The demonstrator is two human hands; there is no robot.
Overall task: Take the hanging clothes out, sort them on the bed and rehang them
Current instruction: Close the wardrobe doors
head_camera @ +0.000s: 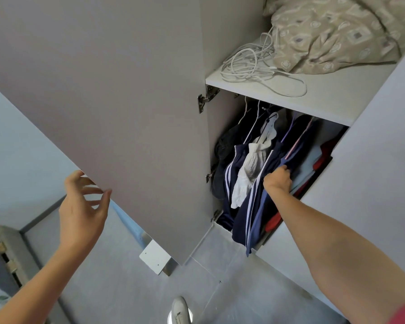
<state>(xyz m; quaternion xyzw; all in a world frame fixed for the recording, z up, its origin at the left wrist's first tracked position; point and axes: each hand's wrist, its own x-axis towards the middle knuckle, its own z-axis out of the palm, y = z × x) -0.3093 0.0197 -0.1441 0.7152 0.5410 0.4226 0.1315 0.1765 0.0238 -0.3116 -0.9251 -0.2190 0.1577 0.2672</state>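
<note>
A: What's far left?

B: The corner of a bed [8, 251] low down. Above and right of it, the left hand [83, 208] is up at the free edge of the open wardrobe door [117, 101]. Its fingers are spread and loosely bent, with the tips at the door's edge. It grasps nothing.

A: And the door itself?

B: It swings out toward the camera, and its hinge [206, 98] is at the cabinet side. Below the door, a white bracket [154, 257] sits near the floor, and a white shoe [180, 311] shows at the bottom edge.

A: Where are the clothes?

B: Inside the wardrobe, hanging under the shelf [313, 94]. From the left there is a dark garment, then a navy jacket [230, 176] with white stripes, a white top [249, 174], more navy striped clothes [255, 218], then light blue and red ones at the right.

A: The right hand?

B: The right hand [278, 180] reaches in among them. Its fingers are curled around a fold of the navy cloth just right of the white top.

A: Above the shelf?

B: A tangle of white cable [248, 64] lies there, with a beige patterned quilt [337, 33] beside it on the right.
</note>
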